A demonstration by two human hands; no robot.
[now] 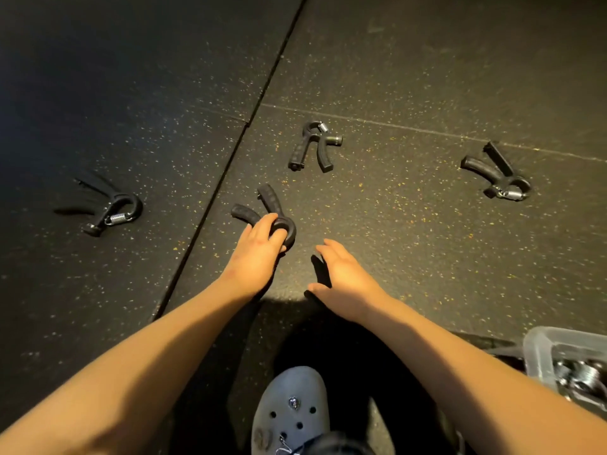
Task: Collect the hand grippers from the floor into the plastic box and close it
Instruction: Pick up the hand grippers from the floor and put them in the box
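Four hand grippers [312,146], one plastic box [533,353]

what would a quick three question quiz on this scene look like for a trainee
1. How many hand grippers are in view outside the plastic box?
2. True or false: the right hand holds a hand gripper.
3. Which part of the nearest hand gripper does the left hand grip? A) a handle tip B) the curved end where the handles join C) nothing

Key: 1) four; 2) false, it is open and holds nothing; 3) B
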